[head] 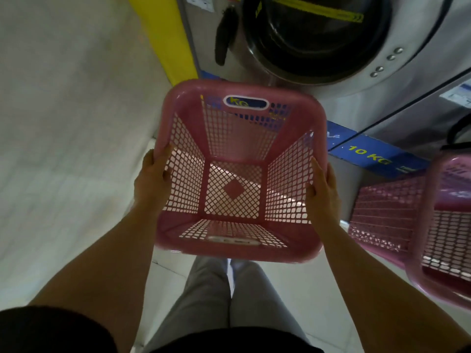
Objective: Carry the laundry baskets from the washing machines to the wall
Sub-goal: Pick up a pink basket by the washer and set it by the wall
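Note:
An empty pink lattice laundry basket [237,138] is held up off the floor in front of me, its open top facing me. My left hand [153,179] grips its left rim and my right hand [322,192] grips its right rim. Just beyond it stands a steel washing machine [382,80] with a round dark door. A second pink basket [433,225] sits at the right edge, partly cut off by the frame.
A white wall [63,123] runs along the left, with a yellow panel [168,34] beside the machine. A blue strip marked 10 KG [369,154] runs along the machine base. Pale floor tiles [293,289] and my grey trousers [216,301] lie below.

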Demonstrator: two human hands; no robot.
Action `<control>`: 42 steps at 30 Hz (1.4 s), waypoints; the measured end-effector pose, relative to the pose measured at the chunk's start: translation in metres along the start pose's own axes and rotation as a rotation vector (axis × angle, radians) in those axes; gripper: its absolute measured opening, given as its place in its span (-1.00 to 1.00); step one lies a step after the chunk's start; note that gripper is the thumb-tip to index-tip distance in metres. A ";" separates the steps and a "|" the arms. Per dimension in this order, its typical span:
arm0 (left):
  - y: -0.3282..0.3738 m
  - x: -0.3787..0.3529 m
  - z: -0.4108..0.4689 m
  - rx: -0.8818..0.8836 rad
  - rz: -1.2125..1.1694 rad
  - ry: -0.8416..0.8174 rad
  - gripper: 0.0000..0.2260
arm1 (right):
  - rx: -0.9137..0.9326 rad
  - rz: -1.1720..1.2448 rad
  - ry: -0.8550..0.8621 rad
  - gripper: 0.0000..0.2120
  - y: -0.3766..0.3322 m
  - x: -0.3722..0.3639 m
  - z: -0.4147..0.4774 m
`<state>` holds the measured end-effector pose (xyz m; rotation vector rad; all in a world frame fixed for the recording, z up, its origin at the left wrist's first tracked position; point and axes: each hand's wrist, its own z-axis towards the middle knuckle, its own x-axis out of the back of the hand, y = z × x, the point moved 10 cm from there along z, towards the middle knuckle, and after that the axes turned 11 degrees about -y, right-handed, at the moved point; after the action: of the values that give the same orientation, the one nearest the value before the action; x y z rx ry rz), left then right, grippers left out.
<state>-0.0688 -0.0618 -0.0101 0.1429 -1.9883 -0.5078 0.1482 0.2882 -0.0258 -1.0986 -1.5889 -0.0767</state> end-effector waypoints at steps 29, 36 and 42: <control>-0.362 0.003 -0.450 0.735 -0.416 0.461 -0.42 | 0.811 -0.332 -0.425 -0.40 -0.263 -0.234 -0.238; -0.420 -0.023 -0.519 0.947 -0.459 0.448 -0.43 | 0.952 -0.346 -0.536 -0.42 -0.306 -0.308 -0.288; -0.467 -0.050 -0.537 1.070 -0.519 0.420 -0.46 | 1.022 -0.367 -0.605 -0.42 -0.325 -0.369 -0.302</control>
<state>0.3707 -0.6228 -0.0414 1.3282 -1.5937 0.3142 0.1227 -0.2876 -0.0553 -0.0033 -1.9616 0.8072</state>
